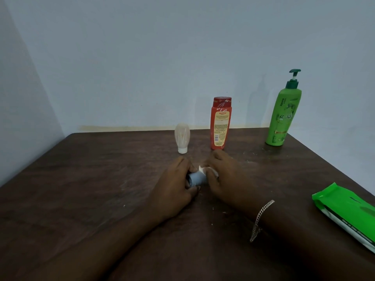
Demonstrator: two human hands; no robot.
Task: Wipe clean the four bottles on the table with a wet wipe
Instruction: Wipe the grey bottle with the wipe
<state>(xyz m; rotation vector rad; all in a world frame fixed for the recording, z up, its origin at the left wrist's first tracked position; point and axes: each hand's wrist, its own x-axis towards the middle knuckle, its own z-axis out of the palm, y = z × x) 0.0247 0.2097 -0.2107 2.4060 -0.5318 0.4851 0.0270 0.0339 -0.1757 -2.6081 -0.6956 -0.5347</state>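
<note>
A small grey bottle (197,178) lies on its side between my hands, low over the dark wooden table (97,179). My left hand (174,185) grips its capped end. My right hand (221,177) holds a white wet wipe (203,169) wrapped around the bottle's other end, which is hidden. Behind them a clear tube bottle (182,137) stands on its white cap. Next to it stands a red bottle (220,123). A tall green pump bottle (284,112) stands at the far right.
A green pack of wet wipes (349,213) lies at the table's right edge. A chain bracelet (260,219) hangs on my right wrist. Pale walls close the table at the back and left. Small white crumbs dot the tabletop.
</note>
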